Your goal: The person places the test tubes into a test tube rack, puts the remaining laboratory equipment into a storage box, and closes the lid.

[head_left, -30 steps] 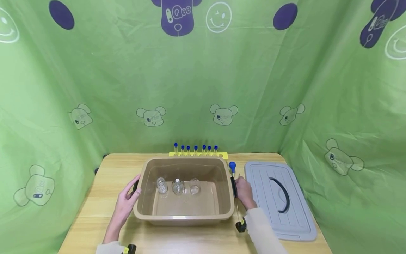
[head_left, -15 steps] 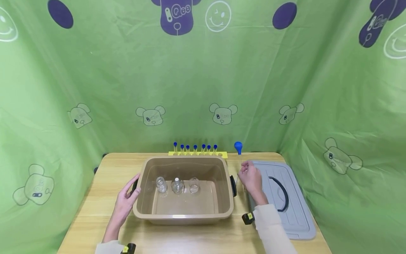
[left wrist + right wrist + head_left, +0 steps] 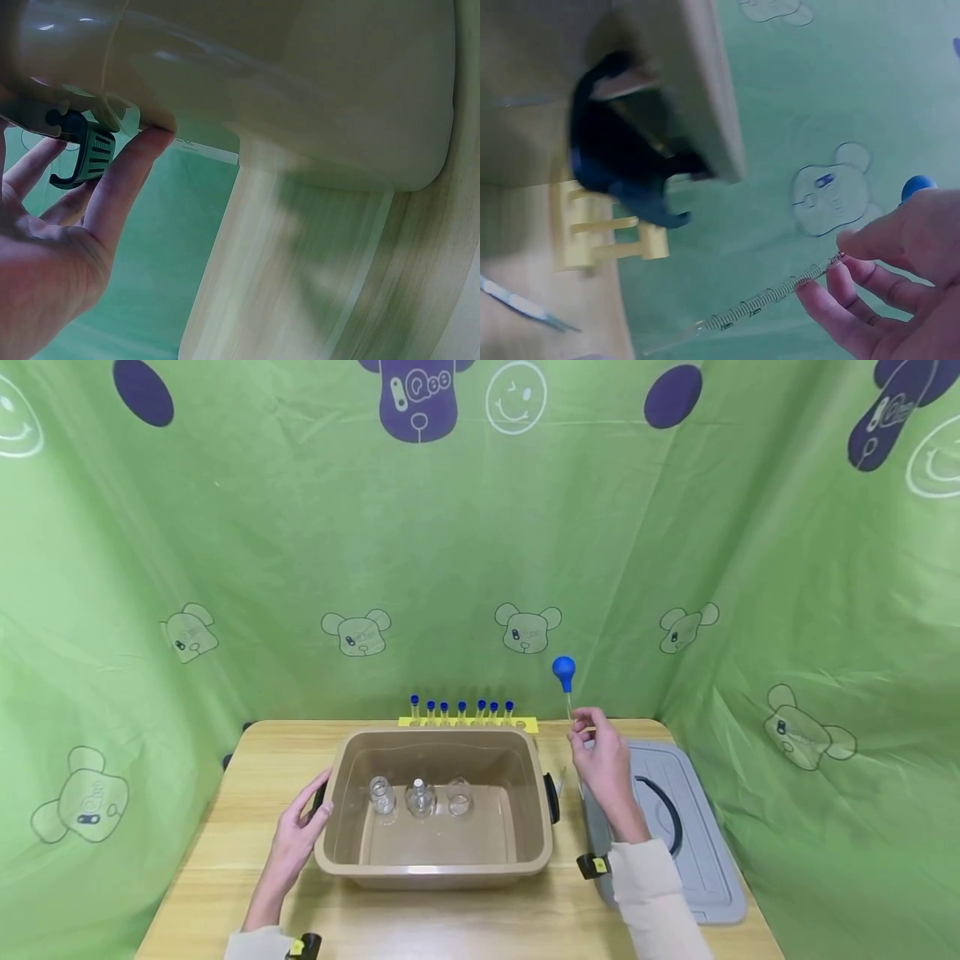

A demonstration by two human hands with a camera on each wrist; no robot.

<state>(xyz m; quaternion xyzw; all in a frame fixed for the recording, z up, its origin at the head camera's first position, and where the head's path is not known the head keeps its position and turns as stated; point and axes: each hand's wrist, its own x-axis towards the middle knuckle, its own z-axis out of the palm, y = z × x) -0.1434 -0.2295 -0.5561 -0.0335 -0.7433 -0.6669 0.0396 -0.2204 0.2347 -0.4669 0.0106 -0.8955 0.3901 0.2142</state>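
My right hand (image 3: 606, 760) pinches a graduated glass pipette (image 3: 769, 295) with a blue rubber bulb (image 3: 564, 673), held up between the brown plastic bin and the lid. The bulb points up, and in the right wrist view the glass stem runs out below the fingertips. At the bin's left side is my left hand (image 3: 292, 842), fingers extended around its black handle (image 3: 97, 154); the thumb touches the outer wall. On the floor of the bin (image 3: 438, 870) stand a small clear jar (image 3: 382, 797), a round bottle with a white stopper (image 3: 421, 800) and a small beaker (image 3: 460, 802).
Behind the bin, a yellow rack (image 3: 531, 726) holds several blue-capped tubes (image 3: 462, 707). A grey lid (image 3: 705, 868) with a black handle lies on the right of the wooden table (image 3: 420, 922). Beside the bin lies a thin pointed tool (image 3: 525, 306). Green curtains (image 3: 450, 552) surround the table.
My right hand has risen from beside the bin's right handle, moving up and slightly right and lifting the pipette with its blue bulb. The left hand keeps its place.
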